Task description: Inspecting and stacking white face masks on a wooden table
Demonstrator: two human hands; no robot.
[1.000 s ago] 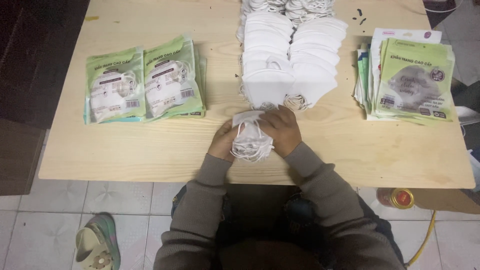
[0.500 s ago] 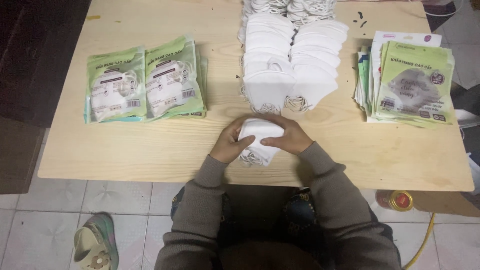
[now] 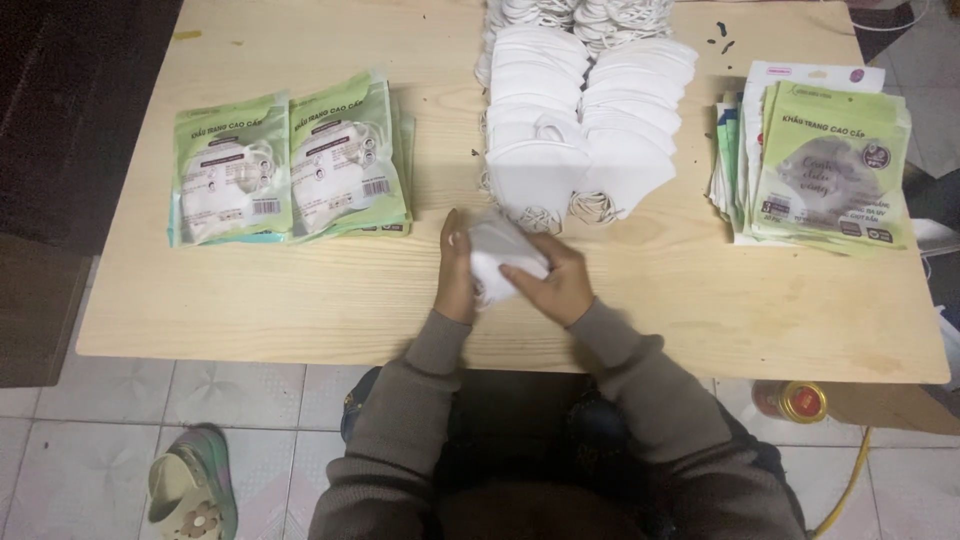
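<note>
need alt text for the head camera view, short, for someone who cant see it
Seen from above, a person's left hand and right hand fold a white face mask over a pale wooden table. Two rows of loose white masks lie just beyond, filled green packets to the left and a stack of flat green packets to the right.

White mask (image 3: pixel 503 256), seemingly folded, held upright above the table's near edge.
</note>
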